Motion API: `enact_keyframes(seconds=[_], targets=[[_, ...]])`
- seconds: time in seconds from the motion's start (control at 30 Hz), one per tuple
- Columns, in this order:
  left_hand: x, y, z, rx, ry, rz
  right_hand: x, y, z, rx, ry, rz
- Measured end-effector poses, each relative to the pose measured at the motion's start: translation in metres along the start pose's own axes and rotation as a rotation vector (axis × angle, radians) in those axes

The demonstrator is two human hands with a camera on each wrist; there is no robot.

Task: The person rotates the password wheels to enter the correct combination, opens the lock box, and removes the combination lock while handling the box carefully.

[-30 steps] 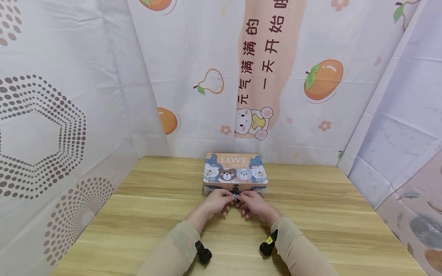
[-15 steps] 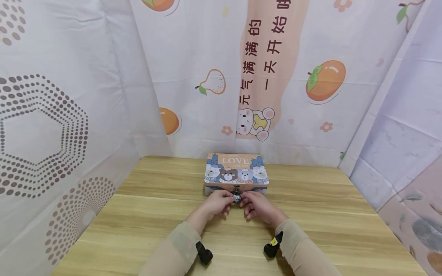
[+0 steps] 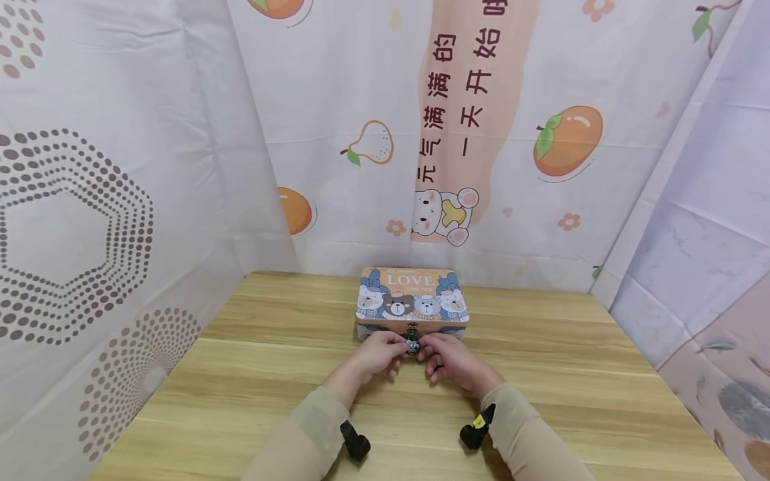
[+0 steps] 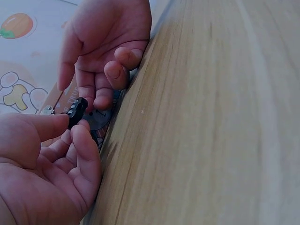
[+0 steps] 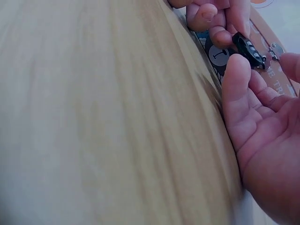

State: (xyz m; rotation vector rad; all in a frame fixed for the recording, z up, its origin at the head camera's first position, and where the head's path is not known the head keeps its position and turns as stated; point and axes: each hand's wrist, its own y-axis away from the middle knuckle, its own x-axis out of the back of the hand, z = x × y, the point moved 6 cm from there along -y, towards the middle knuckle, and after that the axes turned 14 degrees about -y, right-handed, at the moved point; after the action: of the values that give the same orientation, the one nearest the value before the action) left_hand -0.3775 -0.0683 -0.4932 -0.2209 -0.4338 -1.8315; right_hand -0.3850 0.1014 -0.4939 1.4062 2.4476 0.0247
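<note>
A tin box [image 3: 412,297] printed with bears and the word LOVE stands at the back of the table. At its front clasp [image 5: 275,50] is a small black combination padlock [image 4: 77,112] with a row of number dials. My left hand [image 3: 377,353] pinches the padlock between thumb and fingertips. Close by on the other side, my right hand [image 3: 450,357] has its thumb apart from its loosely bent fingers [image 5: 236,84], with nothing between them. Whether a right fingertip touches the padlock, I cannot tell. The shackle is partly hidden.
The wooden table [image 3: 271,374] extends on both sides of the box and in front of it. A printed curtain [image 3: 337,200] hangs right behind the box, with more curtains at left and right. A black wrist camera [image 3: 355,441] sits on each sleeve.
My right hand has drawn slightly to the right of the padlock, showing more of it. The left hand has kept its pinch. The head view has shifted a little.
</note>
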Motion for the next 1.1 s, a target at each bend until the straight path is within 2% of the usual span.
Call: enact_keyframes(seconds=[0.4,1.1], targets=[[-0.001,-0.001,-0.001,-0.009,-0.015,0.01,-0.006,0.0,0.001,-0.007,0.016,0.024],[-0.002,0.001,0.003,0.001,0.024,-0.013,-0.012,-0.006,0.003,0.019,0.097,0.029]])
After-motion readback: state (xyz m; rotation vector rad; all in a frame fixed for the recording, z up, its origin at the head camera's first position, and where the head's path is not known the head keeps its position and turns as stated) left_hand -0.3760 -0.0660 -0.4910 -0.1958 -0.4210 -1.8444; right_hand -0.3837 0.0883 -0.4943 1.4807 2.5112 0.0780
